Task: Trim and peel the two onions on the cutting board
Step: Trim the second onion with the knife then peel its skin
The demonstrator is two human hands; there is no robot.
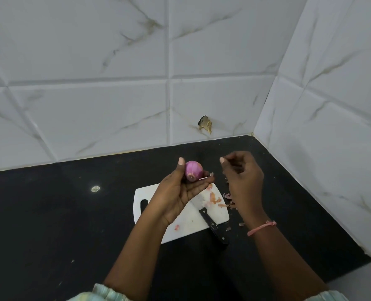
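Onion (193, 170): purple, peeled over most of its visible surface, raised above the far edge of the board (186, 222). Cradled in left hand (180, 192), palm up, thumb upright against its left side, fingers stretched flat beneath. Cut end facing down and toward the camera; long axis roughly upright, slightly tilted.

Right hand (243, 177): just right of onion, apart from it, at about the same height. Fingers loosely curled, thumb and forefinger tips near each other; whether a scrap of skin is pinched between them, cannot tell.

Key relation: onion directly left of right hand, bare flank turned toward it; nearer free hand for any further peeling judged to be the right.

Knife (212, 224): lying on board near edge, black handle pointing toward the person and overhanging onto the desk (50, 213), untouched.

Skins (215, 198): orange-pink scraps on right part of board and spilled onto desk beside it.

Second onion: not seen.

Progress, judged: peeling of this onion close to finished.
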